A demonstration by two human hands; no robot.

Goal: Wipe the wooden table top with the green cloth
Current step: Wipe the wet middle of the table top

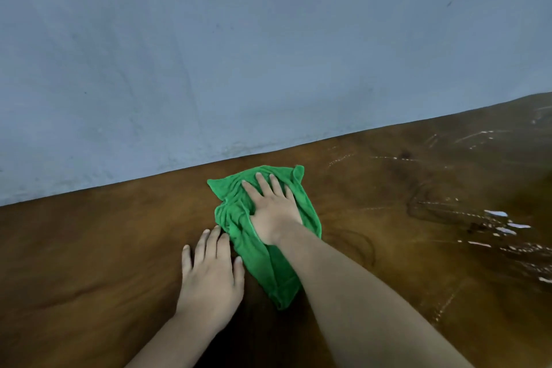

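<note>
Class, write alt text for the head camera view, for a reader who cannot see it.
A person's right hand presses flat on a crumpled green cloth lying on a brown wooden table. The left hand rests flat on the wood just beside the cloth. Wet streaks shine on the table to the right, and a blue-grey wall stands behind.

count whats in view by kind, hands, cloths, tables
hands: 2, left hand flat on the wood, right hand flat on the cloth
green cloth: 1
wooden table: 1
total: 4
</note>
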